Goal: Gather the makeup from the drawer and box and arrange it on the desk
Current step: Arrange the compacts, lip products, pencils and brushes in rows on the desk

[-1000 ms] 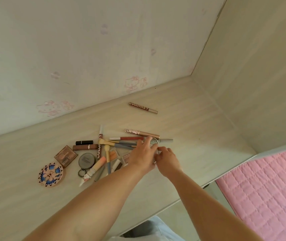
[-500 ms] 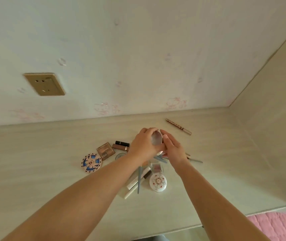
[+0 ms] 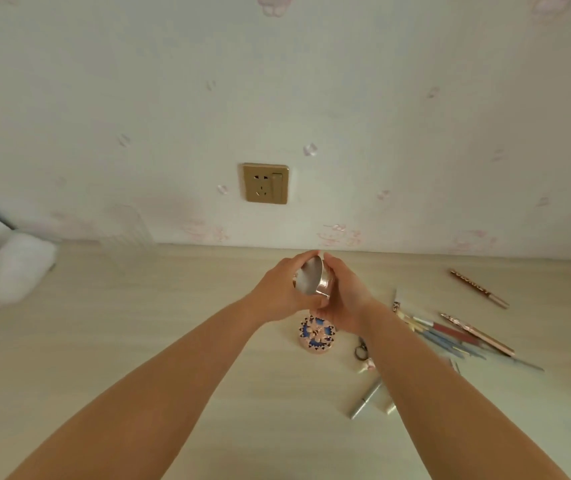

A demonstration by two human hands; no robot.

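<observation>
Above the pale wood surface, near its far edge by the wall, both hands hold 1 small round silver compact up in the air. It is tilted, its flat shiny face turned toward the left and near side. The left hand curls round its left and lower rim, thumb toward the top. The right hand wraps the right side, fingers bent along the rim, fingertips meeting the left hand's at the top. Whether the compact's lid is parted from its base cannot be told.

Directly below the hands, a round pink and blue patterned compact lies flat on the surface. To the right lies a loose pile of pencils and slim tubes, crossing one another, partly hidden by the right forearm. A small pair of scissors lies just beside that forearm, and a silver tube lies nearer. Well apart, far right, 1 brown pencil lies alone.

On the wall, a gold-coloured socket sits above the hands. At the far left, a blurred white object rests on the surface.
</observation>
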